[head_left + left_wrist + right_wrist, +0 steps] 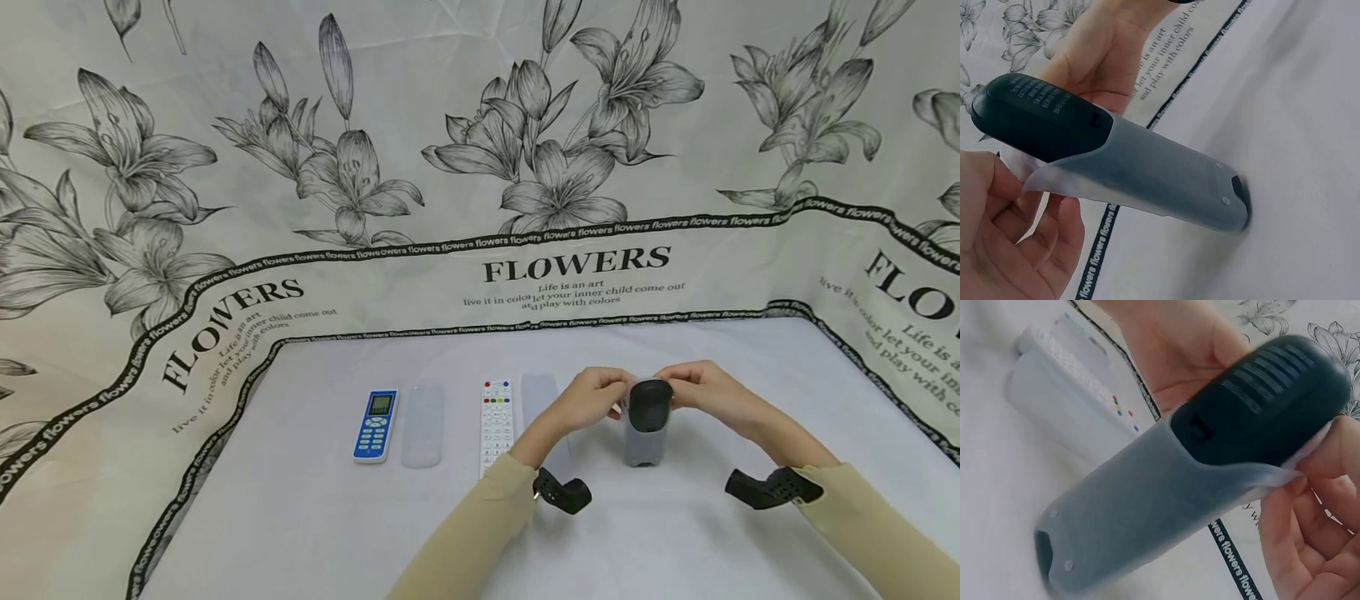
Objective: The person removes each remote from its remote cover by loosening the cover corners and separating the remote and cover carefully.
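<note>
A black remote control [650,406] stands upright with its lower end at the table, most of it inside a translucent silicone cover [1166,169]. Its rounded top and label face out of the cover's opening. My left hand [596,395] pinches the cover's upper edge on the left. On the other side, my right hand [712,393] pinches the edge, where a flap is pulled outward in the right wrist view. Two small round bumps and a notch show at the cover's lower end.
To the left lie a blue remote [375,427] and a clear cover [423,427]. Nearer my left arm are a white remote [496,425] and another clear cover [538,396], partly behind the arm. Flower-printed cloth [375,292] hangs behind the white table [300,517].
</note>
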A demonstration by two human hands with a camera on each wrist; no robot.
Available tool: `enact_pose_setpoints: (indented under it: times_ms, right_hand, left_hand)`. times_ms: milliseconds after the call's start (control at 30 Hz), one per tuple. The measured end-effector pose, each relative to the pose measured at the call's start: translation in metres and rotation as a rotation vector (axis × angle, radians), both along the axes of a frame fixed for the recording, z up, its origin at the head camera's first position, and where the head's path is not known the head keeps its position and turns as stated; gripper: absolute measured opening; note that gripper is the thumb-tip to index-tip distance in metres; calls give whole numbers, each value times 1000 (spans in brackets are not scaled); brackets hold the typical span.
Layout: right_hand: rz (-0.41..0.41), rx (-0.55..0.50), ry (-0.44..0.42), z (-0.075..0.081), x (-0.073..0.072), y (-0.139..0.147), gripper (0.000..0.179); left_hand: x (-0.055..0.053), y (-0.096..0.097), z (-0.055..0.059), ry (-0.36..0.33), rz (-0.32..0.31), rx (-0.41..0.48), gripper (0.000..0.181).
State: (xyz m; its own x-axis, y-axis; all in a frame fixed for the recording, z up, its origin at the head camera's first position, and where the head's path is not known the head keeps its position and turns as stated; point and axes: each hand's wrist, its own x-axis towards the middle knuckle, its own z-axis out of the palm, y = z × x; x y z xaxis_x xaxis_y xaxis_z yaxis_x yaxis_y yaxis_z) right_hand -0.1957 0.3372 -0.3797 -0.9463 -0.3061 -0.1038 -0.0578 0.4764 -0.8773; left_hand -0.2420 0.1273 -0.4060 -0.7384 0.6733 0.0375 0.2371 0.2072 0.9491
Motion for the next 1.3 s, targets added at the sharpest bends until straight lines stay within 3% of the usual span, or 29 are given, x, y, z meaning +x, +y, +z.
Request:
enact_pose_setpoints:
  times_ms: [200,367,500,667,933,1100,1300]
  right_hand:
    - [-95,-33,-30,-9,2,3,37]
    - [-110,-107,-32,-18,9,6,45]
    - [-125,-139,-43,-23,17,5,55]
    - [-133,-163,-56,-28,21,4,59]
    - [-130,-204,30,-32,26,1,54]
    - [-189,-133,81,-32,29,-5,54]
    - [-228,-45,91,-30,29,-8,49]
  left_hand:
    - [1,0,-5,-118,66,68,34]
    - [5,-2,-12,-197,112,159,39]
    - [12,-3,-19,-129,103,160,51]
    - [21,-2,-23,-26,168,118,58]
    - [29,1,-27,-18,336,178,48]
    - [31,4,-30,-8,421,214,43]
    - [36,7,-31,-4,478,252,39]
